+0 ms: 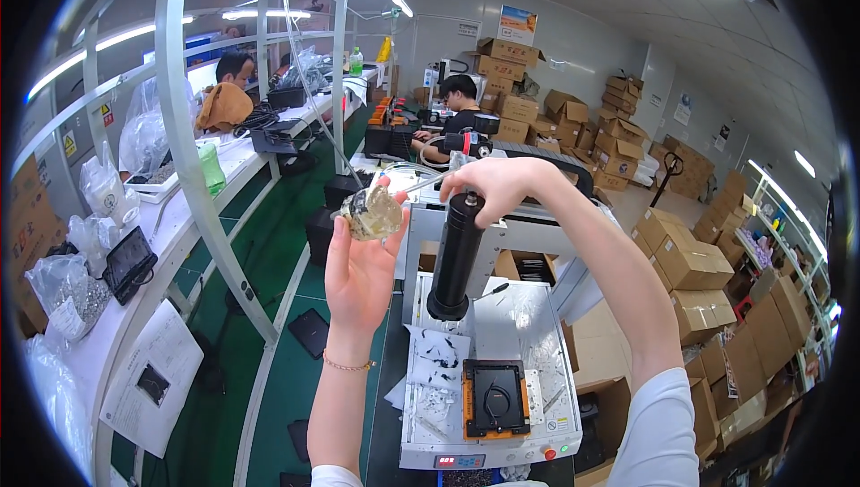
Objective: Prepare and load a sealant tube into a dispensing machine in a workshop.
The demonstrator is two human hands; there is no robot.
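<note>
My left hand is raised palm up, its fingers curled round a yellowish, see-through lump whose kind I cannot make out. My right hand reaches across from the right, with thumb and fingers closed about the top of a black cylinder. That cylinder stands slightly tilted over a white benchtop machine. On the machine's bed, below the cylinder, lies a black rectangular part in an orange-edged fixture. A black-stained white sheet is beside it.
A white metal post and a long bench with bags stand at left. Two people sit at work farther back; one wears black. Cardboard boxes are stacked at right. Thin hoses hang near my hands.
</note>
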